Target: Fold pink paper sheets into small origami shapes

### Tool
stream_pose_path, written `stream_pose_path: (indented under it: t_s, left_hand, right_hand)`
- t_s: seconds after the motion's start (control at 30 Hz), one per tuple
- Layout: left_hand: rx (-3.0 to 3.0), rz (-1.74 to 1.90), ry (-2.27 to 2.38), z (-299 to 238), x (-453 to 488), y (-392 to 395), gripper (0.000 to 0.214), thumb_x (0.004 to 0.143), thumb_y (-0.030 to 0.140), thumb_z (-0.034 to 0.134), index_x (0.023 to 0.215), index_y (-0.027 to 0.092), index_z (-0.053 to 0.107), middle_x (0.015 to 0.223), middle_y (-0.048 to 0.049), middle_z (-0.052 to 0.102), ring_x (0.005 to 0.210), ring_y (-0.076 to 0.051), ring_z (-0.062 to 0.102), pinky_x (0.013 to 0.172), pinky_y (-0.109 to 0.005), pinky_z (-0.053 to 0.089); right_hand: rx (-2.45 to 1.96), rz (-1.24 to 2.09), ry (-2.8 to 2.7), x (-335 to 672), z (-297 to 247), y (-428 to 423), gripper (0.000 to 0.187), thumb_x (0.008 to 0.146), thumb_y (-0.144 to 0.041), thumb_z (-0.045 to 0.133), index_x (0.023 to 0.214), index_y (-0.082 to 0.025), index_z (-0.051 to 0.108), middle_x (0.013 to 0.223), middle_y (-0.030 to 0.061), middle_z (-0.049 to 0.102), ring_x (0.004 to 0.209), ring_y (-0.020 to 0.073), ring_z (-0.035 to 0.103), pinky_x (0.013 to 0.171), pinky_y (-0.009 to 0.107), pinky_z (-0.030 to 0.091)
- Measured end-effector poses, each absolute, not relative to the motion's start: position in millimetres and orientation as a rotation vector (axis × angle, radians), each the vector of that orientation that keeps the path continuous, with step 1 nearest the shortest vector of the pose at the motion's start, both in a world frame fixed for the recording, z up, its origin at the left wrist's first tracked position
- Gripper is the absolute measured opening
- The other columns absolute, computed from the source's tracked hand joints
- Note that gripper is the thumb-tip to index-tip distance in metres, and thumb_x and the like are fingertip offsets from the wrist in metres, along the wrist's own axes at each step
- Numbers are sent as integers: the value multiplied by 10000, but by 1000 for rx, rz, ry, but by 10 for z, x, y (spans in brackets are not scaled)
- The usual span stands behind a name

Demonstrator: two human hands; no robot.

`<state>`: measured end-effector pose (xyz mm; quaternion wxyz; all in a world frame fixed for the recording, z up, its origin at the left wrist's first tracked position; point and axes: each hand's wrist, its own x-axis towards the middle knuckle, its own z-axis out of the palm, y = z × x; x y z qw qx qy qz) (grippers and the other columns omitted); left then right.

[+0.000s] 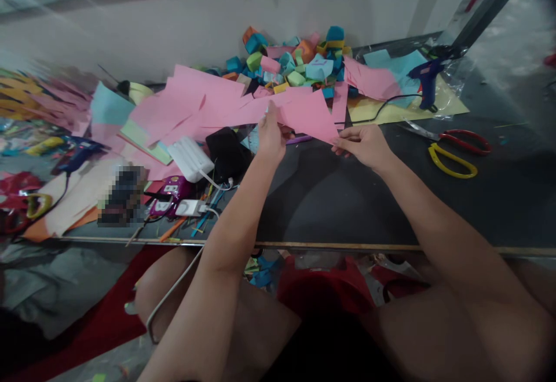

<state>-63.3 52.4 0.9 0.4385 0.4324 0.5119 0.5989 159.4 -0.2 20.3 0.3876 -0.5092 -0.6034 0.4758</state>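
Note:
A pink sheet of paper [309, 114] is stretched between my two hands above the dark table [330, 197]. My left hand [273, 132] is closed on its left part, with the thumb on top. The fingertips of my right hand [362, 143] pinch its lower right corner. Just below the sheet, a purple pen-like stick [299, 139] lies partly hidden by my left hand. Scissors with one red and one yellow handle [456, 153] rest to the right of my right hand. More pink sheets [195, 98] are spread behind and left of my left hand.
Folded coloured paper pieces [295, 61] are heaped against the wall. A blue glue gun [428, 81] with a black cord stands at the back right, another [82, 153] at the left. A white power bank [190, 159], a black pouch [228, 153] and a purple power strip [171, 195] crowd the left.

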Motion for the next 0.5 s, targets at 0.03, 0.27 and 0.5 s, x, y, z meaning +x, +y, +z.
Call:
stream_pose_path:
  t_s: [0.03, 0.27, 0.5]
  left_hand:
    - [1052, 1530, 1262, 20, -670, 528, 719, 875, 862, 406, 1040, 221, 688, 694, -50, 704, 527, -107, 573, 508, -239, 440]
    - [889, 1542, 1178, 145, -723, 550, 697, 949, 791, 333, 1159, 221, 675, 826, -83, 756, 636, -139, 664, 510, -229, 472]
    - [1119, 1131, 1153, 44, -255, 259, 469, 864, 587, 728, 728, 150, 630, 653, -45, 709, 669, -148, 746, 504, -188, 489]
  right_hand:
    - [-1298, 1222, -1534, 1595, 205, -1, 252, 757, -394, 841, 777, -161, 747, 812, 107, 788, 678, 151, 720, 601, 268, 557]
    - [-1276, 1251, -1422, 1608, 187, 35, 318, 698, -442, 867, 745, -164, 721, 744, 75, 762, 610, 117, 675, 532, 226, 521]
    - [-1210, 1303, -1430, 1604, 156, 50, 392, 652, -517, 878, 761, -174, 722, 775, 61, 766, 602, 108, 674, 522, 216, 498]
